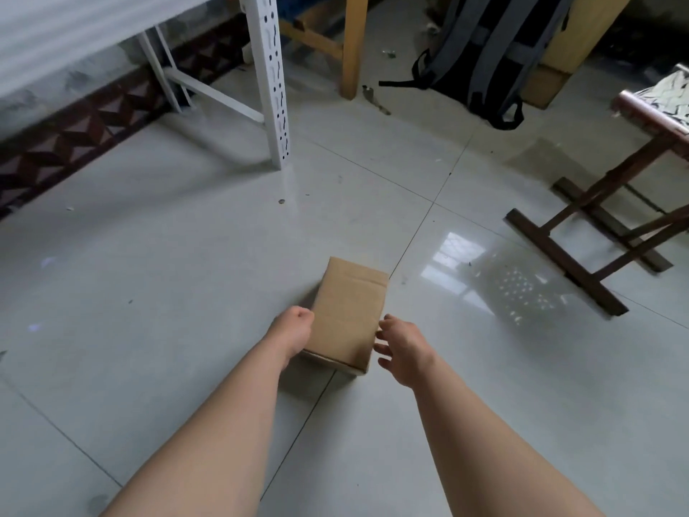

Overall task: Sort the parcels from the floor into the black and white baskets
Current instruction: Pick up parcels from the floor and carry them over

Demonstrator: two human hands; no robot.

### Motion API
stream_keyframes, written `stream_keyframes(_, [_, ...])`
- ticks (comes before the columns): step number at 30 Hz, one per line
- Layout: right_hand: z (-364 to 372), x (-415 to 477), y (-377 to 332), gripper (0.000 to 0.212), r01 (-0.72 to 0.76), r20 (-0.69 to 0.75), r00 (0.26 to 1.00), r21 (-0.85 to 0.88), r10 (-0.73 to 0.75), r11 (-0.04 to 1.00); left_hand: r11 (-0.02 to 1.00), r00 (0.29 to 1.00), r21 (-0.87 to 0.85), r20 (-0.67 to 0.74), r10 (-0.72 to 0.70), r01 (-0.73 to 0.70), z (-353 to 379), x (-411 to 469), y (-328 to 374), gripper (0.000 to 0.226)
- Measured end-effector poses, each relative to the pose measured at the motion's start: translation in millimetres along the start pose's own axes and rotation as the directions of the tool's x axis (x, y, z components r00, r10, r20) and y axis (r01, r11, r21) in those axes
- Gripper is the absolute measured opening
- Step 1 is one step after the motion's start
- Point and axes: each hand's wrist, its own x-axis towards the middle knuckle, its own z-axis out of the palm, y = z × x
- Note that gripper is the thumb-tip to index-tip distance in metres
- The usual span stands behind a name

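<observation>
Cardboard parcel (348,315) lies flat on the tiled floor (167,255), beside a grout line. Left hand (292,333) curled against its left side; right hand (402,348) spread, fingertips at right edge. Grasp not confirmed.

One parcel, two hands, a few things around

On the floor (186,255) there is one cardboard parcel (348,311). Two bare hands are in view: one left hand (292,332) and one right hand (404,348), one on each side of the parcel. Further back there is one white metal rack (274,80), one yellow wooden leg (352,42), one dark backpack (484,50) and one folding stand of dark wood (596,225). No basket can be counted in this view
</observation>
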Motion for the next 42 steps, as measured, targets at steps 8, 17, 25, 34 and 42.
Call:
stream_keyframes(8, [-22.8,-3.6,-9.9,0.049,-0.095,0.064,0.994,0.151,0.086,0.984,0.955,0.971,-0.241,-0.207,0.12,-0.17,6.2,-26.2,8.0,0.023])
stream_keyframes(17, [-28.1,-5.6,-16.9,0.067,-0.167,0.217,0.969,0.212,0.12,0.963,0.916,0.952,-0.311,-0.247,0.179,-0.253,-18.5,-38.7,0.5,0.03])
stream_keyframes(25, [-29.7,-9.8,-11.2,0.034,-0.005,0.101,0.995,0.24,-0.02,0.971,0.903,0.99,-0.413,-0.117,0.074,-0.116,-12.8,-47.2,1.4,0.035])
stream_keyframes(34, [-29.1,-1.1,-6.2,0.037,0.066,0.136,0.987,0.148,-0.086,0.987,0.803,0.998,-0.594,0.012,-0.062,0.057,-22.1,-45.8,-8.6,0.031])
stream_keyframes(42, [-29.4,-1.4,3.0,0.039,-0.044,0.13,0.99,-0.099,0.057,0.994,0.884,0.999,-0.464,0.02,-0.047,0.051,-12.4,-46.2,-9.1,0.043])
